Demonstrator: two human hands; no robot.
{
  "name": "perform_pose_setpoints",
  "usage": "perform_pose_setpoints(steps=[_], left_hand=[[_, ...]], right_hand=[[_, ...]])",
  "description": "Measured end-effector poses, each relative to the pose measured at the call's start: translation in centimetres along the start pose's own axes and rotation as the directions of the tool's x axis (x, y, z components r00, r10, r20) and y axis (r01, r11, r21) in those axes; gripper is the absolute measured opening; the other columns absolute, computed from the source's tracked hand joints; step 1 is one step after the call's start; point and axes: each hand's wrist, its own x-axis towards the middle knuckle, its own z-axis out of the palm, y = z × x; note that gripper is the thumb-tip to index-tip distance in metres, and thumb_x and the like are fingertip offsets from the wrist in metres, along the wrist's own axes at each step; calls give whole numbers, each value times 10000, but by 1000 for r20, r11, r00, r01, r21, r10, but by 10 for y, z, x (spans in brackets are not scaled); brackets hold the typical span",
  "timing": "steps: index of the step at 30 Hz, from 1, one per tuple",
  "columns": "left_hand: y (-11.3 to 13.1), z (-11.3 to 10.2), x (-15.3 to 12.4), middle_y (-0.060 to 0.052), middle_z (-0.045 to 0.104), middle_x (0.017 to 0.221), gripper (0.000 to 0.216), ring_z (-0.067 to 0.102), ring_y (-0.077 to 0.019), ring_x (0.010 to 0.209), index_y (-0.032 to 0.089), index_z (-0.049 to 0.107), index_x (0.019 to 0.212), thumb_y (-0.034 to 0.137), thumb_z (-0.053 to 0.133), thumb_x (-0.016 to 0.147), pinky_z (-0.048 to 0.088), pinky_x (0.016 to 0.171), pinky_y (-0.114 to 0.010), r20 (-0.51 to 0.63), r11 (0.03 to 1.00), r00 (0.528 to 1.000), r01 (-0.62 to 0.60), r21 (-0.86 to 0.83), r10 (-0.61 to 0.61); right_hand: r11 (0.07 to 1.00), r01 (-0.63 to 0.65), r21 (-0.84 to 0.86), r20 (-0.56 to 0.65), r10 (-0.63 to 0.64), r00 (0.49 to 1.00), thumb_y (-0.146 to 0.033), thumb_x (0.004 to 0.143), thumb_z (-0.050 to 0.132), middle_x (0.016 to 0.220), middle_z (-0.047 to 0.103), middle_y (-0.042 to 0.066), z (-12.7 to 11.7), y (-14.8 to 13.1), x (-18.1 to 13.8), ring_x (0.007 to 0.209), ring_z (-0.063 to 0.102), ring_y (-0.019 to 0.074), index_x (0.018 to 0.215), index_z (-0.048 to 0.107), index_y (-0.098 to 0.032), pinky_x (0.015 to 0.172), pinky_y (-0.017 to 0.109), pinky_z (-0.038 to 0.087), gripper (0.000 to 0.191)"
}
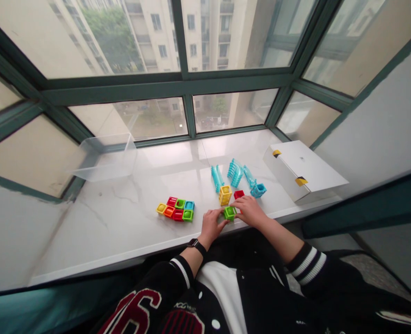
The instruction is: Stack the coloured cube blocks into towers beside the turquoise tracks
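Observation:
A green toy block (229, 213) sits between my two hands near the front edge of the sill. My left hand (212, 226) grips its left side with thumb and fingers. From the right, my right hand (250, 211) closes on the same block, its fingers partly covering a red block (239, 194) just behind. A yellow block (225, 195), taller than the others, stands right behind the green one. Further back lie blue clear track pieces, one straight (217, 178), one curved (235, 172), and a blue piece with a square cup (258, 190).
Several coloured blocks (178, 215) are grouped in two rows to the left. A clear plastic bin (104, 160) stands at the back left. On the right is a white box (305, 169) with yellow-black tape. Window frames (167, 90) border the marble sill (122, 227).

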Motion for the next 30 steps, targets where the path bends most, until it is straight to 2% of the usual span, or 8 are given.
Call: perform_pose_setpoints(steps=[30], left_hand=[[-1,2,1,-51,766,1192,487,647,-267,1096,299,669,1311,369,837,860,467,962,-420,15,1000,1000,15,8,-15]], right_hand=[[1000,-1,-22,-17,1,1000,-348,815,871,1220,762,75,-2,3,0,1196,599,304,1247,759,-309,1053,460,351,448]])
